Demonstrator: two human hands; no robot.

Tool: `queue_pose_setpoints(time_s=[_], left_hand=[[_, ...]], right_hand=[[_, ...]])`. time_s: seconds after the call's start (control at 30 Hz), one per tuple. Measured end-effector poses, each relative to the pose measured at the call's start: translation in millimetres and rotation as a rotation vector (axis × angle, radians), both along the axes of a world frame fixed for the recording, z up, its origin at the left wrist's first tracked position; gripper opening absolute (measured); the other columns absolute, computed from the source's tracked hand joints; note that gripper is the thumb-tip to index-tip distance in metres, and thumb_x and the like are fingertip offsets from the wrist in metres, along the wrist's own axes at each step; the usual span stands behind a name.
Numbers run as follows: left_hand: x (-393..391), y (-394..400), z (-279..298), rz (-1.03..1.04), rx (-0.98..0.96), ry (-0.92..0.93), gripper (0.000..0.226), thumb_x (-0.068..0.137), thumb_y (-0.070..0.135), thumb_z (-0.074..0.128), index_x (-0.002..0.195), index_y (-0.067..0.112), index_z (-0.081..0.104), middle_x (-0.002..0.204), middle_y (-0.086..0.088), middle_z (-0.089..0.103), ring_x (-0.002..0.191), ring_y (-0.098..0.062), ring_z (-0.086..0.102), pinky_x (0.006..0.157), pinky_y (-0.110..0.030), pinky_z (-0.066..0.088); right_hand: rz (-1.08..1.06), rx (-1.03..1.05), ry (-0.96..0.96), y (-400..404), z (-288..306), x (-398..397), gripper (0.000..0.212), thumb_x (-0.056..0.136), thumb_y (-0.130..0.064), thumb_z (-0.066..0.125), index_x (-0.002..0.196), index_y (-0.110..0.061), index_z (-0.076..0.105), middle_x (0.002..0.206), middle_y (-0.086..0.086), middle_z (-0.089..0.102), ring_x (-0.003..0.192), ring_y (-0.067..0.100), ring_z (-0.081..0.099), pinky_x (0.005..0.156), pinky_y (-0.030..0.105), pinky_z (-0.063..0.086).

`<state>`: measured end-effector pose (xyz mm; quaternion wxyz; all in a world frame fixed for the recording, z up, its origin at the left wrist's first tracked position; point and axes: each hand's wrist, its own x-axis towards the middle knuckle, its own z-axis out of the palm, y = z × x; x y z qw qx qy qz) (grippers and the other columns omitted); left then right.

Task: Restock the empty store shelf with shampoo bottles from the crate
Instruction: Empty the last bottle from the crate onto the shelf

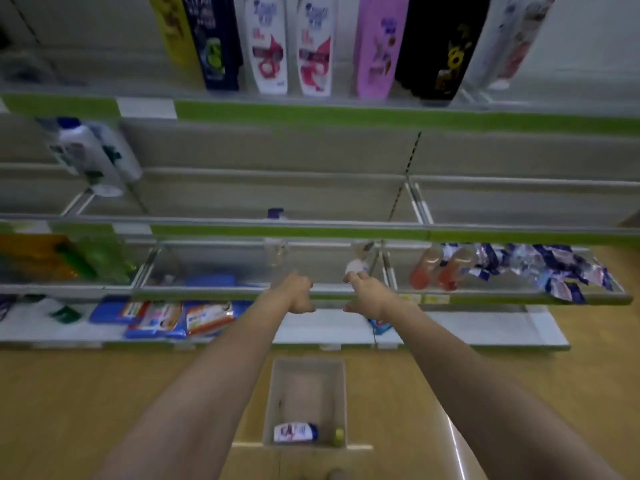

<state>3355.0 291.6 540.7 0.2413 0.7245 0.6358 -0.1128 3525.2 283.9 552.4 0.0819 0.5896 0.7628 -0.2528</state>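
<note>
While both arms reach to the shelf [242, 292], my left hand [298, 295] is curled, apparently on a clear bottle [276, 252]; the blur leaves the grip unsure. My right hand [364, 292] pinches a small bottle [360, 259]. Behind, below my hands, the crate [277, 403] holds one bottle [295, 432].
</note>
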Motion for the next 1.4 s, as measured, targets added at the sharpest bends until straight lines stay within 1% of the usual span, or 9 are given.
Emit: queue_pose_setpoints(time_s=[0.2,0.33,0.47,0.6,0.7,0.97,1.17,1.27,1.4], left_hand=[[-10,-33,-78,0.117,-0.163,-0.028,0.059,0.085,0.031,0.061,0.137,0.012,0.040,0.138,-0.017,0.035,0.127,-0.034,0.040,0.105,-0.041,0.039],[-6,-60,-139,0.184,-0.278,-0.142,0.057,0.086,0.031,0.061,0.135,0.008,0.045,0.141,-0.016,0.041,0.128,-0.030,0.041,0.104,-0.030,0.039],[-7,-93,-212,0.272,-0.387,-0.164,0.056,0.086,0.029,0.061,0.136,0.010,0.042,0.136,-0.018,0.038,0.125,-0.032,0.044,0.103,-0.036,0.041],[-10,-121,-301,0.292,-0.466,-0.137,0.050,0.088,0.027,0.058,0.131,0.006,0.044,0.131,-0.022,0.043,0.119,-0.036,0.048,0.098,-0.037,0.043],[-11,-135,-377,0.301,-0.508,-0.121,0.052,0.090,0.026,0.056,0.136,0.008,0.041,0.135,-0.019,0.040,0.124,-0.033,0.045,0.102,-0.033,0.039],[-6,-135,-592,0.306,-0.590,-0.054,0.057,0.094,0.017,0.048,0.146,0.005,0.028,0.151,-0.015,0.029,0.139,-0.027,0.031,0.115,-0.034,0.026],[9,-114,-717,0.247,-0.598,0.009,0.049,0.092,0.016,0.053,0.137,0.004,0.038,0.141,-0.017,0.037,0.125,-0.033,0.044,0.103,-0.041,0.041],[6,-110,-760,0.238,-0.581,0.083,0.052,0.093,0.017,0.051,0.141,0.005,0.033,0.147,-0.017,0.031,0.133,-0.034,0.036,0.108,-0.041,0.034],[-1,-116,-796,0.092,-0.524,0.249,0.065,0.091,0.021,0.056,0.146,0.008,0.023,0.152,-0.016,0.022,0.139,-0.032,0.026,0.111,-0.044,0.027]], right_hand=[[0.021,-0.149,0.005,-17,-69,-12,0.060,0.091,-0.029,0.059,0.140,-0.008,0.031,0.141,0.016,0.037,0.126,0.032,0.045,0.101,0.038,0.040],[0.027,-0.279,0.007,-40,-131,-12,0.057,0.094,-0.032,0.055,0.141,-0.008,0.032,0.141,0.015,0.038,0.124,0.032,0.047,0.099,0.036,0.040],[0.004,-0.414,0.016,-68,-208,-11,0.052,0.096,-0.028,0.051,0.140,-0.008,0.033,0.138,0.017,0.041,0.123,0.031,0.049,0.100,0.033,0.038],[-0.007,-0.488,0.009,-89,-301,-5,0.039,0.097,-0.015,0.044,0.135,-0.006,0.040,0.133,0.019,0.046,0.119,0.034,0.051,0.097,0.032,0.038],[-0.005,-0.538,-0.032,-97,-376,4,0.040,0.096,-0.008,0.039,0.136,-0.006,0.040,0.134,0.015,0.044,0.121,0.033,0.049,0.098,0.033,0.039],[-0.020,-0.601,-0.127,-109,-586,9,0.047,0.094,-0.024,0.047,0.138,-0.012,0.037,0.136,0.015,0.038,0.114,0.037,0.054,0.095,0.041,0.045],[0.062,-0.535,-0.155,-113,-692,-9,0.056,0.095,-0.016,0.043,0.147,-0.014,0.022,0.142,0.015,0.040,0.122,0.035,0.047,0.098,0.040,0.041],[0.117,-0.452,-0.150,-91,-721,-28,0.052,0.091,-0.020,0.052,0.139,-0.012,0.034,0.135,0.014,0.046,0.117,0.033,0.053,0.093,0.040,0.047],[0.109,-0.285,-0.194,-42,-742,-46,0.057,0.091,-0.009,0.051,0.142,-0.010,0.025,0.130,0.018,0.046,0.117,0.035,0.052,0.092,0.042,0.048]])
